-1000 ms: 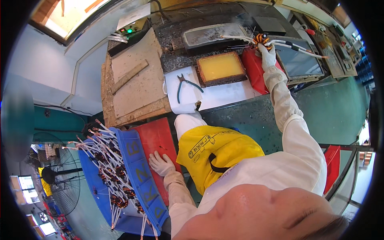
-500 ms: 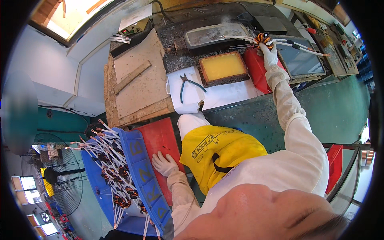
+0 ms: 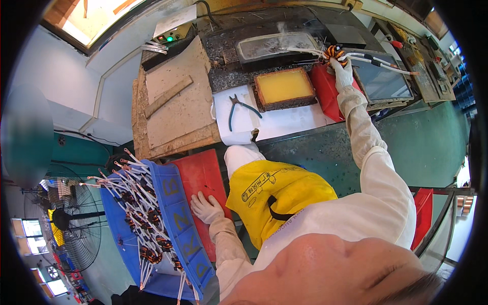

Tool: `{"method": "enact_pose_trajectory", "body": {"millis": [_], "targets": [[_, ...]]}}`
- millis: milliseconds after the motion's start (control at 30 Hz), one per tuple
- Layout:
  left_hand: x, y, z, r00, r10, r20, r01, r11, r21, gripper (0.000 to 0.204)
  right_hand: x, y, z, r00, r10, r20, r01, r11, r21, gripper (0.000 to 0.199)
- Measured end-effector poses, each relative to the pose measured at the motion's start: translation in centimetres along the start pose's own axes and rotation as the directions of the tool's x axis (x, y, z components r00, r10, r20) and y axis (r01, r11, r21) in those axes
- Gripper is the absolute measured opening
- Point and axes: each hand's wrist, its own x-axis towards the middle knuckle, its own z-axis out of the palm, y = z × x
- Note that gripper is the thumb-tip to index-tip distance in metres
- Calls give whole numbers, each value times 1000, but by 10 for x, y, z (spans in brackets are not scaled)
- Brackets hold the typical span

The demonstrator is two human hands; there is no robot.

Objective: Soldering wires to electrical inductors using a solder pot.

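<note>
Head view: right hand [image 3: 341, 71] on coil [image 3: 334, 52].

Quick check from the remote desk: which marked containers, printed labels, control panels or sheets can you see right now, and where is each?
Blue bin: by left hand, yellow markings, holding wired coils.
Yellow apron: centre, dark print.
Control box: top, green light.
White sheet: behind it.
Right hand: holds coil.

One pair of pliers [image 3: 243, 108] lies on the table [image 3: 325, 147]. One yellow tray [image 3: 283, 87], two red bins [image 3: 326, 91] [image 3: 203, 178], one blue crate [image 3: 178, 223] and one fan [image 3: 66, 223] show. The coils in the crate are too tangled to count.
</note>
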Motion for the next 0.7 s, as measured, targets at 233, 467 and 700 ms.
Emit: {"method": "enact_pose_trajectory", "body": {"millis": [233,467,700], "targets": [[-1,-1,0,1000,1,-2,-1,1000,-5,45,0,1,-1,1000,-12,10,12,1000,5,41],[-3,-3,5,1000,7,-9,-7,1000,-7,46,1,1,-1,1000,1,1,-1,1000,0,41],[6,2,-6,999,22,49,-21,999,-30,50,9,12,-4,992,-123,-32,124,991,40,28]]}}
